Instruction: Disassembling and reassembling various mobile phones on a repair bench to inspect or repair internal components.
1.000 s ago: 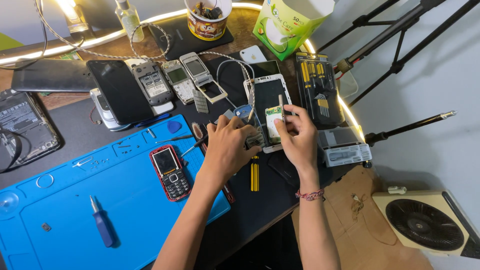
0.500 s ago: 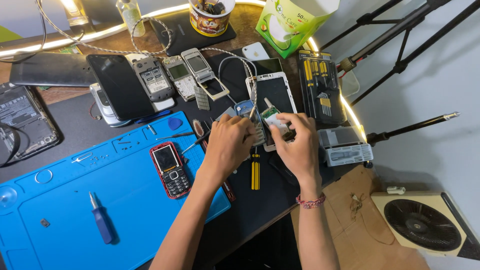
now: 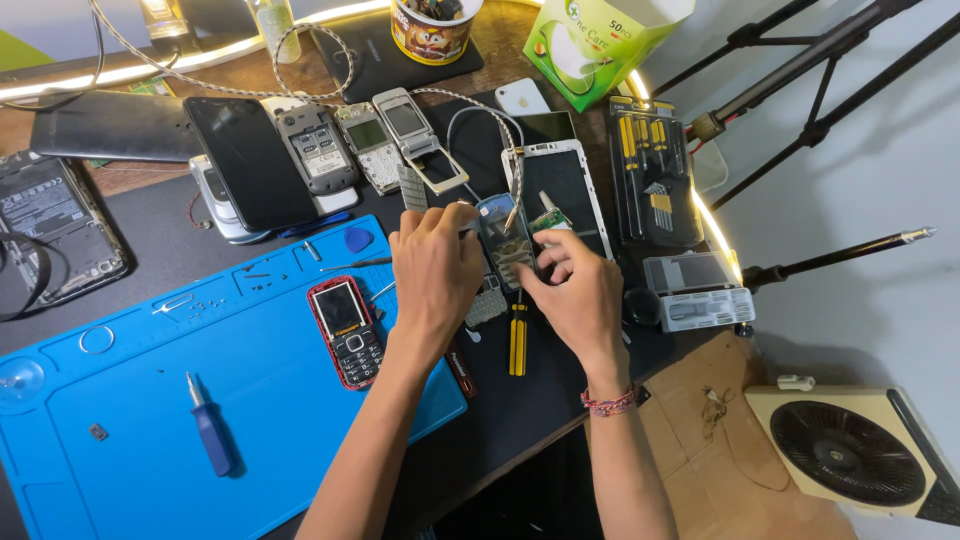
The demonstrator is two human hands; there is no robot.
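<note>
While we hold the opened blue phone point(image 3: 503, 240) between both hands just above the dark desk mat point(image 3: 540, 420), its back is already off and its inner board shows, so the stripping looks part done, with the board and shell yet to be separated as far as we can judge. Our left hand point(image 3: 435, 275) is curled around the phone's left side, and our right hand point(image 3: 580, 290) pinches its right edge with thumb and fingers; a small green circuit piece point(image 3: 548, 218) sits just past those fingertips, and we cannot tell whether they grip it too. Below the hands lies a yellow-handled screwdriver point(image 3: 517, 345), beside a loose grey keypad point(image 3: 487, 305). To the left, a red bar phone point(image 3: 345, 330) rests on the blue repair mat point(image 3: 130, 440), with a blue screwdriver point(image 3: 210, 435) further out. Behind, a row of old handsets point(image 3: 330, 150) and a black smartphone point(image 3: 250, 160) lie under a braided cable point(image 3: 300, 90). To the right stand a screwdriver set point(image 3: 650, 170) and a small parts case point(image 3: 700, 290), then tripod legs point(image 3: 800, 80) and a floor fan point(image 3: 850, 450).
</note>
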